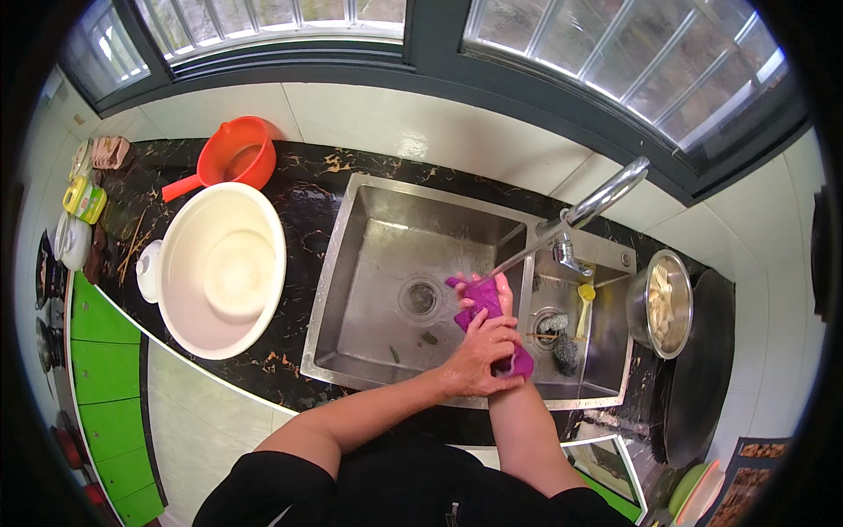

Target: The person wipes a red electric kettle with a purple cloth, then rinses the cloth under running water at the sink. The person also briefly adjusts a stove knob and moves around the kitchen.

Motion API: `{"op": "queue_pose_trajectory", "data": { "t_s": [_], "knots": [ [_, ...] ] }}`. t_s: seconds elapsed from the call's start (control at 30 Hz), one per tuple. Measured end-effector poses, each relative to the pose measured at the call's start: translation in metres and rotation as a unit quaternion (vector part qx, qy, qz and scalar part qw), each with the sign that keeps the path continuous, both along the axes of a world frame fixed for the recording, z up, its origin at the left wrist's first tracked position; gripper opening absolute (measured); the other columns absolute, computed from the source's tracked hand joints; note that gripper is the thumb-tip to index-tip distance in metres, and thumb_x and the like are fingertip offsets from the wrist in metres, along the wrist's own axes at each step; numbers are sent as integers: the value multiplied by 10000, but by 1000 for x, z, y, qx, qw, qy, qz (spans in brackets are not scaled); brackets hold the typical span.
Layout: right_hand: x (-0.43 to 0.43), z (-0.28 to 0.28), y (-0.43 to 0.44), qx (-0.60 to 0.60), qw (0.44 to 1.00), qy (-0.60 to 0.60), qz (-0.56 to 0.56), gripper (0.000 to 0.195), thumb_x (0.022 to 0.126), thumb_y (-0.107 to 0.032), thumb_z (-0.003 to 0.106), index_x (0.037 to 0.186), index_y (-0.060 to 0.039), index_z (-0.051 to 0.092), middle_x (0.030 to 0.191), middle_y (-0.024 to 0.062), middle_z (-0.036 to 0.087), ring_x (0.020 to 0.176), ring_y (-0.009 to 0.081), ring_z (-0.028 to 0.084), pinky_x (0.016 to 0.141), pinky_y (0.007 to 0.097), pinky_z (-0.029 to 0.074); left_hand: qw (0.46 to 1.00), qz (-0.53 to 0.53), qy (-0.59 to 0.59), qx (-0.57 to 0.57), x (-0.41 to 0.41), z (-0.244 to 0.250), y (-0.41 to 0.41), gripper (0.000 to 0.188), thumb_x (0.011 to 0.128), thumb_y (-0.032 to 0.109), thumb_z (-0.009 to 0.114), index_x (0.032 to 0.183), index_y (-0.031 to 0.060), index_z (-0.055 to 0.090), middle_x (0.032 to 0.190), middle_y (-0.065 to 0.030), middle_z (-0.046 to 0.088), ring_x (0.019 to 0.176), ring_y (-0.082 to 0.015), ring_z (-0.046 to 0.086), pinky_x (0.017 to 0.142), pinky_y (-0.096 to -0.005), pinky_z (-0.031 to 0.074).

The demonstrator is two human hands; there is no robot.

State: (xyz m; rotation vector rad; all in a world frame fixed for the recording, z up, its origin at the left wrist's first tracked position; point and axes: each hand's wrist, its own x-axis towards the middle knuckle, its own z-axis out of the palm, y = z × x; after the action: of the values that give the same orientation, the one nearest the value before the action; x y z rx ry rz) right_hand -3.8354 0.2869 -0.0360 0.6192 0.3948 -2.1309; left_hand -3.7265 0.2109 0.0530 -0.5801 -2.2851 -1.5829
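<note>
Water runs from the chrome faucet (602, 197) onto a wet purple cloth (483, 296) over the right side of the large stainless steel sink basin (375, 263). My right hand (502, 296) is under the stream, palm up, with the cloth lying across its palm and wrist. From the left, my left hand (484, 352) presses the cloth against my right wrist, its fingers curled over it. Some of the right palm is hidden by the cloth. Small green scraps (428, 338) lie near the drain (419, 298).
The small basin holds a yellow-headed brush (585, 293) and a steel wool scourer (565, 354). A metal bowl of pale food pieces (660, 303) stands right of it. On the left counter are a large white basin (273, 263), a red dipper (263, 161) and a yellow bottle (84, 199).
</note>
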Motion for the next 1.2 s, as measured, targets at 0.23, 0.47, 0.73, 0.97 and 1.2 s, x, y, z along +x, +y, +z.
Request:
{"op": "queue_pose_trajectory", "data": {
  "t_s": [0.23, 0.47, 0.73, 0.97, 1.2],
  "knots": [
    [6, -82, 3, -159, 916, 354, -101, 351, 866, -403, 474, 1000, -84, 533, 903, 91, 593, 820, 256, 557, 710, 366, 481, 992, 106, 51, -47, -37, -33, -11, 214, 635, 216, 726, 674, 80, 566, 857, -72, 535, 892, -300, 492, 803, -479, 327],
    [18, 11, -20, 189, 962, 98, -173, 331, 855, -408, 514, 945, -90, 547, 930, 93, 585, 853, 233, 569, 689, 360, 500, 956, 270, -64, -94, -92, -67, -25, 215, 699, 240, 640, 660, 46, 557, 735, -130, 559, 743, -321, 550, 608, -398, 449],
    [1, 82, 8, 328, 904, 261, -80, 340, 755, -70, 668, 1059, -38, 519, 900, 83, 587, 836, 191, 579, 733, 328, 485, 884, 169, -389, -198, -79, -108, -107, 378, 716, 262, 613, 1044, 76, 581, 1054, -202, 579, 971, -319, 563, 805, -402, 451],
    [-13, 90, 11, 346, 827, 429, 110, 812, 604, 123, 599, 1344, -92, 344, 1179, 94, 528, 926, 164, 561, 792, 274, 460, 869, -121, -474, 74, -104, -84, -79, 385, 630, 44, 606, 1013, 15, 589, 896, -64, 606, 798, -159, 545, 729, -289, 423],
    [-18, 59, 59, 531, 641, 537, 134, 731, 608, 50, 635, 1297, -65, 420, 1201, 110, 525, 979, 158, 554, 836, 241, 432, 803, 4, -465, 373, -107, -56, -97, 78, 761, 123, 649, 725, 88, 588, 660, 19, 563, 608, -68, 501, 568, -232, 401]
  ]
}}
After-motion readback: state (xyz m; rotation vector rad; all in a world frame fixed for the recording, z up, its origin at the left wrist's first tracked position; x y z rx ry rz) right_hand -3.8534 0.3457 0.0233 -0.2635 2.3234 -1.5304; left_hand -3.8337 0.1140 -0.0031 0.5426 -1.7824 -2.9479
